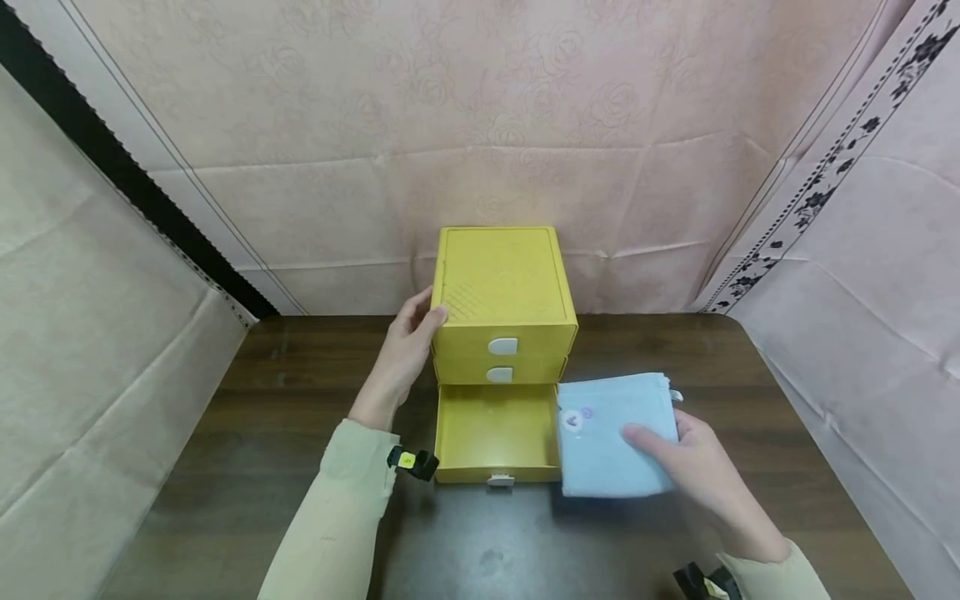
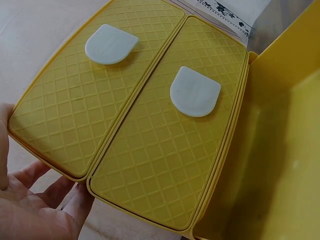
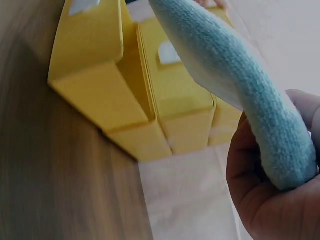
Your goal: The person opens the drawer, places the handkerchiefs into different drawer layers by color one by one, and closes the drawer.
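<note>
A yellow three-drawer storage box [image 1: 501, 275] stands at the back of the table, with its bottom drawer [image 1: 498, 425] pulled out and nothing visible inside. My left hand [image 1: 401, 354] rests against the box's left side, thumb at the top front corner; the left wrist view shows its fingers [image 2: 55, 192] touching that side. A folded light-blue towel [image 1: 611, 450] with a small heart emblem hangs just right of the pulled-out drawer. My right hand [image 1: 712, 471] pinches its right edge, thumb on top. In the right wrist view, the towel's thick fold [image 3: 240, 75] lies between thumb and fingers.
The upper two drawers are closed, each with a white tab [image 2: 195, 92]. Dark wooden tabletop [image 1: 315, 508] lies around the box. Pale patterned cloth [image 1: 480, 100] rises behind the table, and more cloth [image 1: 862, 317] hangs at both sides.
</note>
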Tool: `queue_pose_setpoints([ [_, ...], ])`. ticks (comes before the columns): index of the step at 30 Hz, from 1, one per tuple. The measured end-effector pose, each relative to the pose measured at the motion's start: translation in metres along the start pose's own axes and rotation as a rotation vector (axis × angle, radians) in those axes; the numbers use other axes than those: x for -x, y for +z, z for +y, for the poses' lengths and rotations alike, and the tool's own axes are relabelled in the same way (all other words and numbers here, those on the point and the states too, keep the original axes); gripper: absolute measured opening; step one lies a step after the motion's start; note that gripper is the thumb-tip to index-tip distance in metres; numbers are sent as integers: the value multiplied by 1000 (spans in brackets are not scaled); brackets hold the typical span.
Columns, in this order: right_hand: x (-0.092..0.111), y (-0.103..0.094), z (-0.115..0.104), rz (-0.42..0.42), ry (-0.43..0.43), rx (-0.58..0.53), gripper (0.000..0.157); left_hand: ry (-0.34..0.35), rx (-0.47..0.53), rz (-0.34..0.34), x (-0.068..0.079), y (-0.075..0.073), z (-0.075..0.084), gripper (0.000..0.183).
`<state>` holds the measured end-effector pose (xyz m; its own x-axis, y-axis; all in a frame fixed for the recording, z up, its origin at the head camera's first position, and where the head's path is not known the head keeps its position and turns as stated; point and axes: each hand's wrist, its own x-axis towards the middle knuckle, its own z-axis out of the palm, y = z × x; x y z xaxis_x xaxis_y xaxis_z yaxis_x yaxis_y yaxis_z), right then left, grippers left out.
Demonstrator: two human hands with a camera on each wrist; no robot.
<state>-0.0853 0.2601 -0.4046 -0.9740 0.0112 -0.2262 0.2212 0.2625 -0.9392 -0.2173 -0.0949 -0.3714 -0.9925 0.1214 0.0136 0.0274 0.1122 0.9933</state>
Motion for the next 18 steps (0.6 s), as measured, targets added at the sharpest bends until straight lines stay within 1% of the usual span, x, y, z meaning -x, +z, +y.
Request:
queue_pose_setpoints([
  [3, -2, 15, -6, -55, -9, -80, 56, 3, -4, 3, 7, 1, 10, 57],
  [5, -5, 25, -10, -87, -17, -109, 54, 5, -4, 4, 10, 2, 14, 57],
  [10, -16, 52, -20, -120, -49, -94, 51, -3, -6, 4, 11, 2, 17, 57],
  [14, -25, 73, -28, -142, -58, -93, 51, -13, -8, 2, 10, 1, 16, 56],
  [18, -37, 94, -30, -154, -54, -123, 48, -12, -1, -5, 11, 2, 16, 56],
])
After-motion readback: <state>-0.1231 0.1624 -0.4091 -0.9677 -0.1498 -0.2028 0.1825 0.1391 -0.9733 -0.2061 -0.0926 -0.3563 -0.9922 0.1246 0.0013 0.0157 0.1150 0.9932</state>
